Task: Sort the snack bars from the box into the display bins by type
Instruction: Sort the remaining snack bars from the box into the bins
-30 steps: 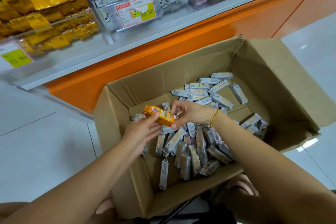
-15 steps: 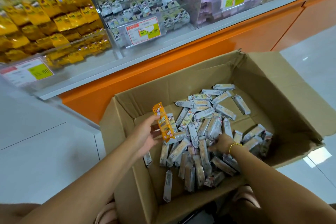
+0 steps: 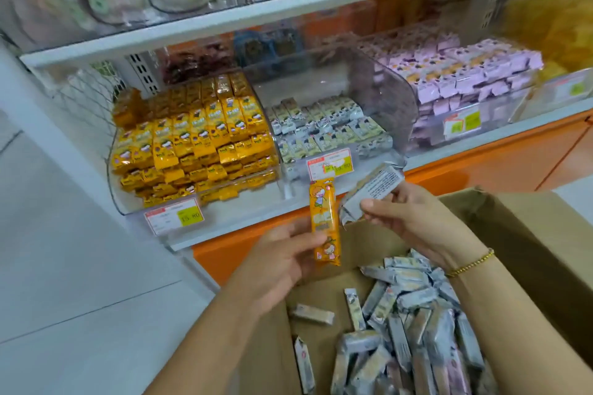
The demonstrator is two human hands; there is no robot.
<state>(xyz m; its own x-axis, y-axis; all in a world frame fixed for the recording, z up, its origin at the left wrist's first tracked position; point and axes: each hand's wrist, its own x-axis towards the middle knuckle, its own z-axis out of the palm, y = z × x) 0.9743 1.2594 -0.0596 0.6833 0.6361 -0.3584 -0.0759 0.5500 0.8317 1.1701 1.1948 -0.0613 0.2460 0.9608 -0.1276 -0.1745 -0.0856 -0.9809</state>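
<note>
L hand (image 3: 282,263) pinches an orange snack bar (image 3: 324,221) upright btwn thumb & fingers, low on the wrapper, above the cardboard box's (image 3: 513,234) near-left corner. R hand (image 3: 407,218) pinches a silver snack bar (image 3: 372,192) by one end, printed back up. There may be a 2nd wrapper under it, can't tell. Both bars are in the air, short of the shelf. More silver bars (image 3: 410,330) lie loose in the box.

Step, as I read it: each bar to its matching bin.
- Orange goes to the orange-bar bin (image 3: 134,209) at left. It looks nearly full, so lay the bar flat on top, lined up w/ the rows.
- Silver goes to the silver-bar bin (image 3: 292,176) in the middle, which has more room.
- No crossing arms: L goes left, R goes centre.
- Keep out of the pink-bar bin (image 3: 455,80).
- Release only once the bar rests on the stack, else it may slide over the front lip.
</note>
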